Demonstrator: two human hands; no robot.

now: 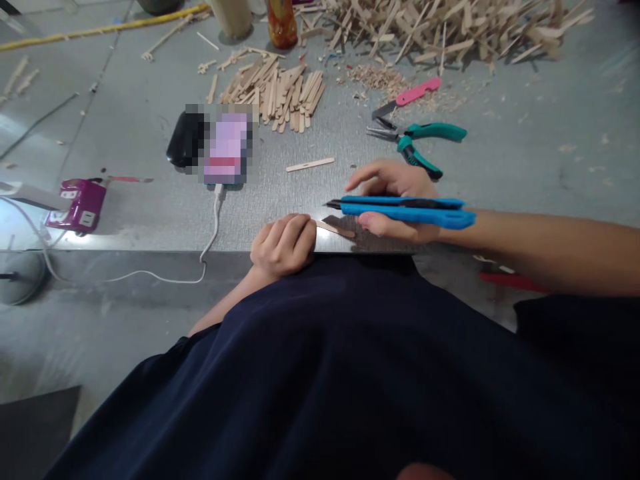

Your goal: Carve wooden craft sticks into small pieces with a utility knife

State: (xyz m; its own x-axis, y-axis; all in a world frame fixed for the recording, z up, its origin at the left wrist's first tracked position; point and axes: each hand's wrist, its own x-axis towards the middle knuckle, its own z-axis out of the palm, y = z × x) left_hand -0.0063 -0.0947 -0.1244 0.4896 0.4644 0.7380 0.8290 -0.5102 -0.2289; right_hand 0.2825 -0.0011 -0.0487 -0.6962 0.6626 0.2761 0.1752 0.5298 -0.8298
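Observation:
Near the table's front edge, my left hand [284,245] is closed on one end of a thin wooden stick [336,229], whose other end points right. A blue utility knife [407,210] rests in the grip of my right hand [397,193], its dark blade tip pointing left, above and beside the stick. Behind the hands, a second wooden stick [310,165] lies alone on the table. A pile of similar sticks [280,93] sits farther back.
Green-handled pliers [417,143] and a pink folding saw [417,92] lie behind my right hand. A large heap of wood strips [440,30] covers the back. Left are a phone [227,147] on a white cable, a black case [185,140] and a purple power block [80,205].

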